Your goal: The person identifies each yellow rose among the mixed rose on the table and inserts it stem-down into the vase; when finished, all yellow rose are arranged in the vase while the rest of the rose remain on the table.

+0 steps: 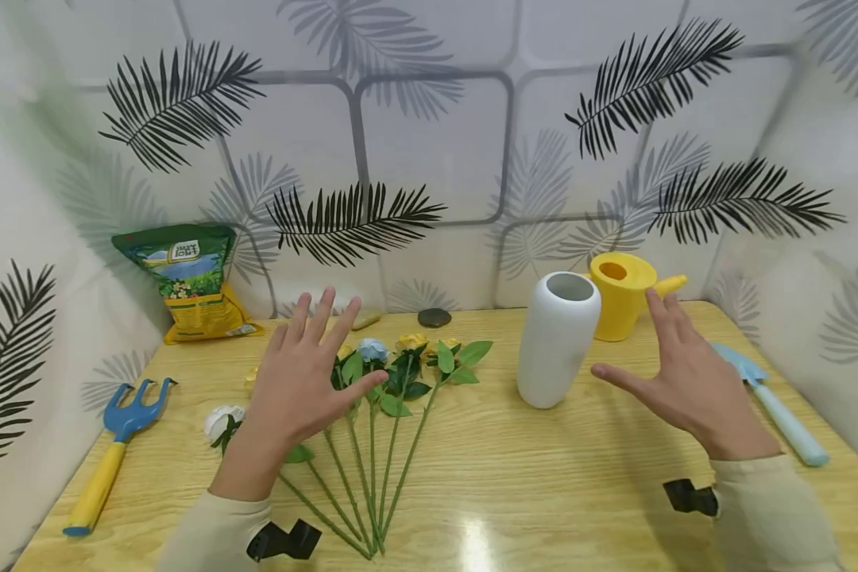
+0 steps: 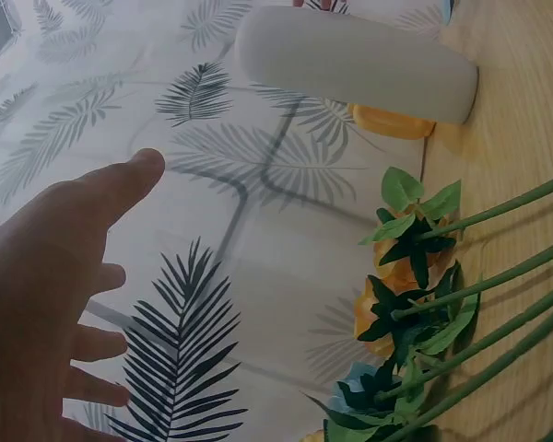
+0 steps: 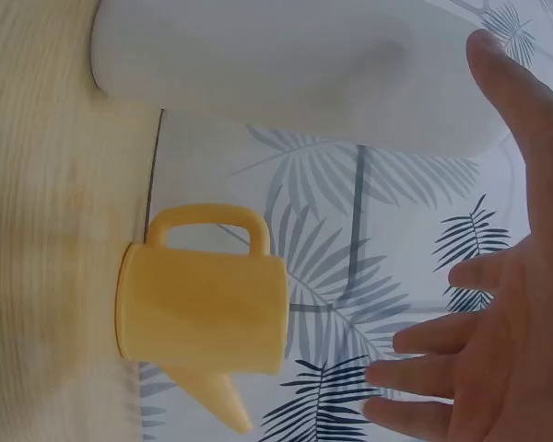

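My left hand [image 1: 296, 389], fingers spread and holding nothing, hovers over several artificial roses lying on the table. Their green stems [image 1: 372, 477] fan out from a point near the front edge. Among the blooms are a blue rose [image 1: 372, 349], a yellow rose [image 1: 411, 342] and a white rose [image 1: 223, 421]. On the right, my right hand [image 1: 693, 381] is raised with the thumb stretched out toward a tall white vase [image 1: 558, 342], apart from it in the head view. The vase stands upright. Behind it sits a yellow watering can [image 1: 618, 298], its spout pointing right.
A blue hand fork [image 1: 125, 417] with a yellow handle lies at the left edge. At the right lies a light blue trowel [image 1: 779, 409]. A green and yellow bag [image 1: 189, 286] stands at the back left. Along the back wall rest a dark stone [image 1: 434, 318] and a tan one [image 1: 366, 320].
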The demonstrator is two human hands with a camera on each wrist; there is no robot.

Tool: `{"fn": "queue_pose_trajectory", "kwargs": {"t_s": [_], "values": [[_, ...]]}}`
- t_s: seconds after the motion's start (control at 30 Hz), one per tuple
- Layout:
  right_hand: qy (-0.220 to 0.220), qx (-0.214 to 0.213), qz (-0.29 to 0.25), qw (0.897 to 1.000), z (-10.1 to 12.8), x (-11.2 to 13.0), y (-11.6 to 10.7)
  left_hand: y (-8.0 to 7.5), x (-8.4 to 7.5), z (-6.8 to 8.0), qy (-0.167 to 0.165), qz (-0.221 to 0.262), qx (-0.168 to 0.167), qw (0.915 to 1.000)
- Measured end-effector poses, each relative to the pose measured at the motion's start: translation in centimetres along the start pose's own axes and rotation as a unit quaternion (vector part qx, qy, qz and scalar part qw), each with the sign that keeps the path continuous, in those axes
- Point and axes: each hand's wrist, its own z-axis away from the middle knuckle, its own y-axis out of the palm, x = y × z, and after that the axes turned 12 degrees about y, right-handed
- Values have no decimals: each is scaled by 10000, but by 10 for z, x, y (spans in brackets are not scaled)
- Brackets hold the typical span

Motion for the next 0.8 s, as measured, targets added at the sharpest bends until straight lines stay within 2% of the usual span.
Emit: {"fn": "queue_pose_trajectory", "kwargs": {"t_s": [0.13,0.27,0.4,0.5,0.63,0.7,0.8], "values": [[88,-150,-206,9996,0,3,3,10,-8,-2,110,392,55,9992],[35,-282,-980,9948,-1,5,9,22,-17,-5,-22,1327,138,9911],[92,-65,-1924,9812,-2,6,16,37,-26,-8,-260,2470,207,9684],[215,170,-2379,9709,-4,7,22,46,-31,-10,-465,3096,320,9492],[287,239,-2872,9571,-6,7,30,55,-40,-10,-707,3449,496,9346],[265,192,-3051,9517,-7,8,34,58,-43,-10,-771,3496,605,9317],[202,149,-3218,9465,-7,11,40,64,-46,-9,-785,3461,750,9319]]}}
